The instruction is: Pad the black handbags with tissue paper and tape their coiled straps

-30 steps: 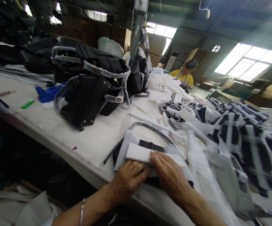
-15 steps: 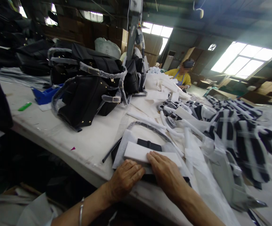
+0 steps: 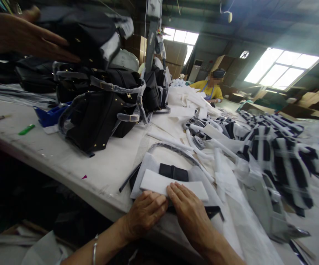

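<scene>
A white foam strip (image 3: 154, 181) lies across a black bag (image 3: 213, 211) with whitish sheet padding (image 3: 145, 167) on it. My left hand (image 3: 147, 211) is closed, its bent fingers gripping the strip's near edge. My right hand (image 3: 187, 206) holds the same edge just to the right, fingers straighter and pressed together on the strip's top; its thumb is hidden. Beyond the strip shows a black banded piece (image 3: 173, 172). A plastic-wrapped handle (image 3: 173, 148) arches behind it.
Black handbags (image 3: 94, 117) with wrapped handles stand at left on the white table (image 3: 107, 165). Near them are a blue tape dispenser (image 3: 49, 115) and a green cutter (image 3: 27, 129). Wrapped straps (image 3: 289, 165) pile up at right. Another person's hand (image 3: 24, 36) holds a black bag (image 3: 82, 33), upper left.
Another person's hand and a black bag have come in at upper left. The foam strip has shifted slightly left and nearer under my hands. A dark object has left the left edge.
</scene>
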